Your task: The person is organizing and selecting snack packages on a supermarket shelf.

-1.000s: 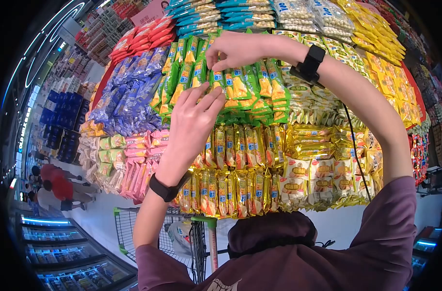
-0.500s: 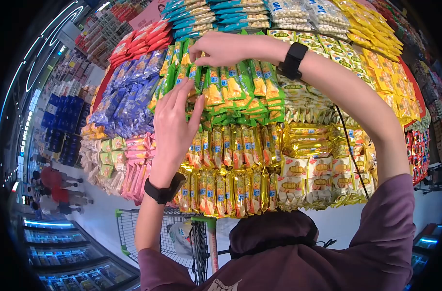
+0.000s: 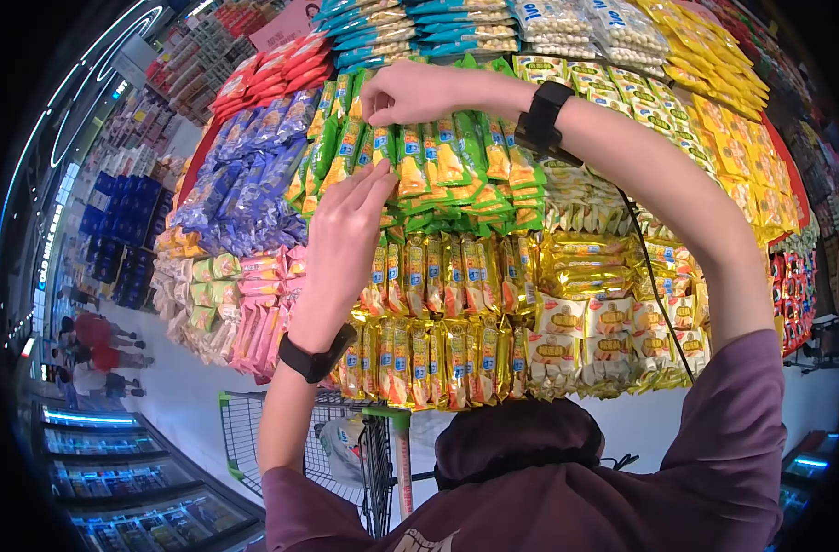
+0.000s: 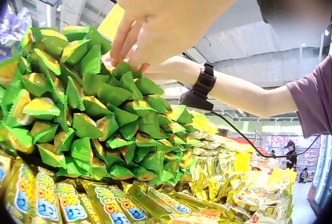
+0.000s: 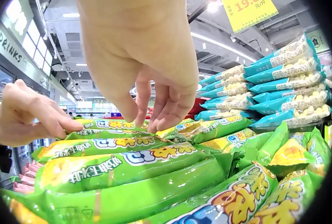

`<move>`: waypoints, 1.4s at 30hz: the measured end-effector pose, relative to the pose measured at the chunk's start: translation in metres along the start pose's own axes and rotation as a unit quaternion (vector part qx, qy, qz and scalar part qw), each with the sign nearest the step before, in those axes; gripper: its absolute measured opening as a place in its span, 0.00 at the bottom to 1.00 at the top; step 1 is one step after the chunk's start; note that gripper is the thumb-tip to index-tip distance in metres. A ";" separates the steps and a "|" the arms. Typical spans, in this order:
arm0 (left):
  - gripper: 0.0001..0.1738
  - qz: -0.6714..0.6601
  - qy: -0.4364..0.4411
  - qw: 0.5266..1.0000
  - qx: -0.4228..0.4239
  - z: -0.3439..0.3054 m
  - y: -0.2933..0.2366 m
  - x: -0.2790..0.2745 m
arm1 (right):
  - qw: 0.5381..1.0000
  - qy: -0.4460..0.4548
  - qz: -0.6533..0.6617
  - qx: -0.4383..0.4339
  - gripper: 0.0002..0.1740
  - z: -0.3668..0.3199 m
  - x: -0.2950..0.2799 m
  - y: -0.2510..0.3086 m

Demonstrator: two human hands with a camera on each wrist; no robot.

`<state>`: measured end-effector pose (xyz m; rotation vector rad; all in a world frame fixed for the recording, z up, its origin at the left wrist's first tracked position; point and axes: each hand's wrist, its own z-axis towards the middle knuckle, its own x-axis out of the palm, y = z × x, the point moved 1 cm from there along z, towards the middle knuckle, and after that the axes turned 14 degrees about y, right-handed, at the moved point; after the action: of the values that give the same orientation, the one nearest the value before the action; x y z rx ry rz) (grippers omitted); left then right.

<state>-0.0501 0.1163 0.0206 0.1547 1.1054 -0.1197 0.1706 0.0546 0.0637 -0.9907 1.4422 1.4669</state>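
Green-and-yellow snack packets lie in dense rows, their crimped ends stacked in the left wrist view. My right hand reaches over them from the back, fingers bent down; in the right wrist view the hand pinches at the end of a green packet. My left hand is at the near ends of the same packets, fingers extended and fairly straight. Its fingertips touch a packet's left end in the right wrist view, where the hand appears. The left hand's palm side fills the top of the left wrist view.
Gold packets fill the near front, purple ones the left, and white-and-yellow ones the right. Blue bags are stacked behind. A wire cart stands below left. A cable hangs from the right wrist.
Both hands have moved left across the green packets since a second ago. The left hand's fingers, spread half a second ago, lie closer together, near the packets' ends.
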 end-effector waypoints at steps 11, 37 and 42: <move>0.18 -0.035 0.034 0.999 -0.017 -0.003 0.003 0.000 | 1.000 0.018 -0.009 -0.019 0.13 -0.001 0.010 -0.004; 0.16 0.032 -0.027 0.999 0.027 0.011 -0.011 0.006 | 0.998 -0.029 -0.040 0.026 0.08 -0.035 -0.023 -0.023; 0.20 0.017 -0.018 0.999 0.030 0.011 -0.021 -0.002 | 0.997 -0.030 -0.060 0.029 0.08 -0.055 -0.041 -0.035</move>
<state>-0.0449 0.0940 0.0256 0.2249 1.0630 -0.1253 0.2166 -0.0015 0.0884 -0.9727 1.3515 1.3493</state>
